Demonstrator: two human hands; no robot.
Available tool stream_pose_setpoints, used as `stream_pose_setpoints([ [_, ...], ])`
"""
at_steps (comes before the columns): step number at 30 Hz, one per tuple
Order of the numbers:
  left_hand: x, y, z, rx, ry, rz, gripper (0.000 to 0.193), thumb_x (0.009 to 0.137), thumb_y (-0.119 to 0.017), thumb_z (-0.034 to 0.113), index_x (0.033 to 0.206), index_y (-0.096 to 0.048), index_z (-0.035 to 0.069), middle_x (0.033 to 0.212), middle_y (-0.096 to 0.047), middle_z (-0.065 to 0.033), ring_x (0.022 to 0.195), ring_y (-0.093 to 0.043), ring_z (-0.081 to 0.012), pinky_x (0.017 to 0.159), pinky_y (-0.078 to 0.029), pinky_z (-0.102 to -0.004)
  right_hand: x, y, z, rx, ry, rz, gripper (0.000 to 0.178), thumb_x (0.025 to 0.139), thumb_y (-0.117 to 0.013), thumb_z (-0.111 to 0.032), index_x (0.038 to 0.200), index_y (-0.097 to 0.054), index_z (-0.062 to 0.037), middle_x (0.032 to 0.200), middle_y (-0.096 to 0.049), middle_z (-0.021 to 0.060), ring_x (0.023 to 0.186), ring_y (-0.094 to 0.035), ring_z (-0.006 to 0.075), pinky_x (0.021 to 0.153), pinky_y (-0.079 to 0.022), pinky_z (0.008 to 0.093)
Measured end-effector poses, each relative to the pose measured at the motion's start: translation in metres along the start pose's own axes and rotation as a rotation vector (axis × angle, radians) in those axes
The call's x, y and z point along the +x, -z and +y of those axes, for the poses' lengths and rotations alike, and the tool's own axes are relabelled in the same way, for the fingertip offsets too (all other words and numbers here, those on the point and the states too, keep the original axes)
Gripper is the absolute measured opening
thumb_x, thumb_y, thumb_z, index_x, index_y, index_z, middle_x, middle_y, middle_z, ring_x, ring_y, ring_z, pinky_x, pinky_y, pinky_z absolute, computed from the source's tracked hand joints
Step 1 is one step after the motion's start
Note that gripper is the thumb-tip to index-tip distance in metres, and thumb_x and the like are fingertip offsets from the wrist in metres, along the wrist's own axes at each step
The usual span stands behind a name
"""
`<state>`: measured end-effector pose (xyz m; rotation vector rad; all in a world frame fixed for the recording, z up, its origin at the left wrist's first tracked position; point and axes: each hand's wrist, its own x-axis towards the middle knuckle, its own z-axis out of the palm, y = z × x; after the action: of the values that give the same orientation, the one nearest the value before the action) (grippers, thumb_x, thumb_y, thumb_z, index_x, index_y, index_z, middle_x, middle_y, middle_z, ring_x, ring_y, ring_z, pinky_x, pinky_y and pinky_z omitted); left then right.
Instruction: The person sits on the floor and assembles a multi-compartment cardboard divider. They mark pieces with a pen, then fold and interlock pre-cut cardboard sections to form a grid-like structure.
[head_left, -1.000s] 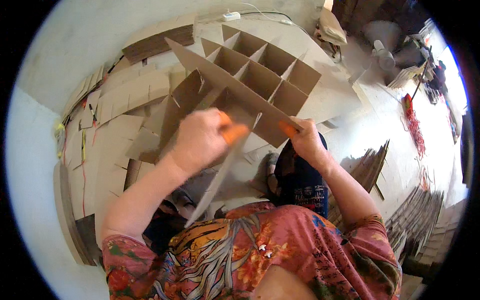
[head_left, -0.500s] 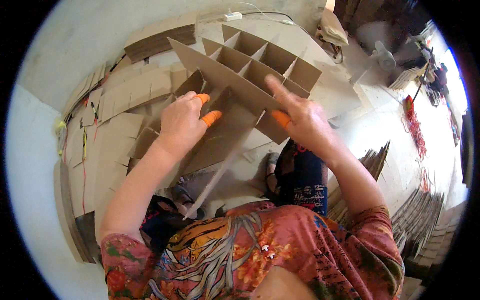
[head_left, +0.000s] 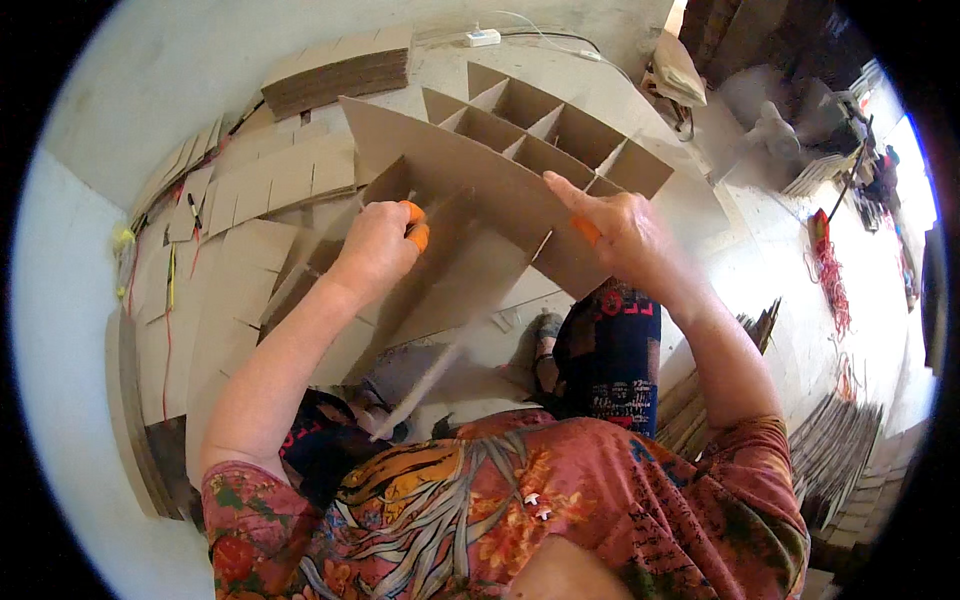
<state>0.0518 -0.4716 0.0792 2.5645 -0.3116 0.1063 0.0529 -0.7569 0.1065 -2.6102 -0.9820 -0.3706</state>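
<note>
A cardboard divider grid (head_left: pixel 560 135) of interlocked brown strips stretches away from me, its square cells standing upright. Across its near side runs one long strip (head_left: pixel 450 160), slanting down to the right. My right hand (head_left: pixel 625 235) grips this strip, index finger along the top edge and thumb in front. Orange covers sit on the thumb and a finger of my left hand (head_left: pixel 380 250), which are pinched together by the cross strips on the left; the edge between them is mostly hidden. A blurred cross strip (head_left: pixel 430 385) points toward my body.
Slotted cardboard sheets (head_left: pixel 285 175) lie at left, with a thick stack (head_left: pixel 340 75) behind them. A white power strip (head_left: pixel 482 38) rests by the wall. At right are a fan (head_left: pixel 775 130), red strings (head_left: pixel 828 265) and bundled cardboard strips (head_left: pixel 835 450).
My left thumb and finger have closed into a pinch. The grid has shifted slightly right in view, and my right hand has moved right with it, its index finger now along the long strip's edge.
</note>
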Motion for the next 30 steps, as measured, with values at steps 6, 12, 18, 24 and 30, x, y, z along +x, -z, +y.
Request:
stream_pose_setpoints([
  [6, -0.005, -0.001, -0.005, 0.004, 0.002, -0.024, 0.024, 0.076, -0.056, 0.008, 0.097, -0.062, -0.002, 0.073, -0.061, -0.0225, 0.067, -0.060, -0.0353, 0.063, -0.047, -0.0397, -0.001, 0.007, -0.009, 0.020, -0.041, -0.063, 0.056, 0.074, -0.051, -0.006, 0.129, -0.042, -0.0124, 0.065, -0.058, 0.0187, 0.062, -0.058, 0.0361, 0.054, -0.046, 0.0443],
  [12, 0.003, 0.004, 0.029, 0.059, 0.051, -0.293, 0.054, 0.072, -0.051, 0.007, 0.126, -0.044, 0.004, 0.083, -0.060, -0.0213, 0.083, -0.060, -0.0336, 0.072, -0.047, -0.0413, -0.001, 0.010, -0.013, 0.026, -0.034, -0.058, 0.054, 0.074, -0.051, -0.005, 0.127, -0.044, -0.0115, 0.065, -0.058, 0.0196, 0.062, -0.058, 0.0362, 0.055, -0.046, 0.0442],
  [18, 0.004, -0.004, 0.020, 0.116, 0.083, -0.289, 0.058, 0.073, -0.051, 0.010, 0.130, -0.041, 0.008, 0.091, -0.060, -0.0202, 0.087, -0.059, -0.0342, 0.075, -0.047, -0.0428, -0.005, 0.012, -0.010, 0.063, -0.043, -0.047, 0.053, 0.075, -0.054, 0.001, 0.126, -0.048, -0.0122, 0.070, -0.057, 0.0213, 0.062, -0.057, 0.0354, 0.058, -0.045, 0.0398],
  [24, -0.002, 0.005, 0.022, 0.118, 0.084, -0.032, 0.036, 0.075, -0.064, 0.024, 0.106, -0.060, 0.006, 0.094, -0.060, -0.0157, 0.086, -0.058, -0.0322, 0.073, -0.047, -0.0416, -0.009, 0.005, -0.008, -0.007, -0.014, -0.184, 0.056, 0.074, -0.052, -0.004, 0.129, -0.043, -0.0131, 0.066, -0.058, 0.0199, 0.062, -0.058, 0.0373, 0.057, -0.046, 0.0455],
  [30, 0.027, 0.036, -0.028, 0.096, 0.050, 0.046, 0.041, 0.075, -0.067, 0.017, 0.111, -0.057, 0.000, 0.089, -0.059, -0.0181, 0.081, -0.058, -0.0294, 0.070, -0.047, -0.0376, -0.013, -0.002, -0.008, 0.084, -0.038, -0.025, 0.061, 0.074, -0.053, 0.003, 0.131, -0.042, -0.0139, 0.070, -0.056, 0.0218, 0.061, -0.055, 0.0358, 0.058, -0.043, 0.0413],
])
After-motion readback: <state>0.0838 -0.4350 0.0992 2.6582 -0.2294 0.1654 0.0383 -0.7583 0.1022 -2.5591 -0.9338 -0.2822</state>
